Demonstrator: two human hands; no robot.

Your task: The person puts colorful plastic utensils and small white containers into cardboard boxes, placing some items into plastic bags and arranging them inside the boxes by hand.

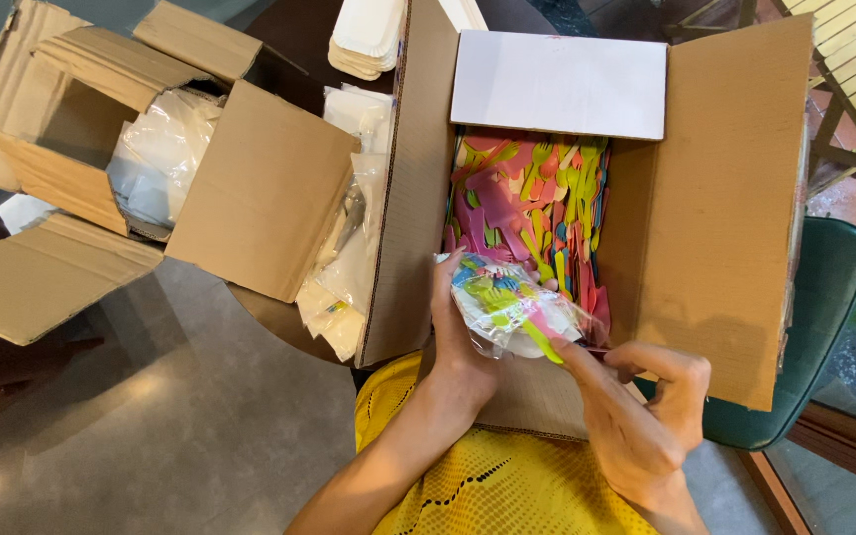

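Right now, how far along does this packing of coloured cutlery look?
Done: a clear bag already holds several coloured forks and spoons. In hand: the left hand grips that bag while the right hand pinches its end. Left: a deep heap of loose cutlery lies in the open cardboard box.

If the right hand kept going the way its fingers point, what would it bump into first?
The right hand points up and to the left, with its fingers already at the clear plastic bag of colourful cutlery held by the left hand. So it would probably meet that bag first, though depth is hard to judge.
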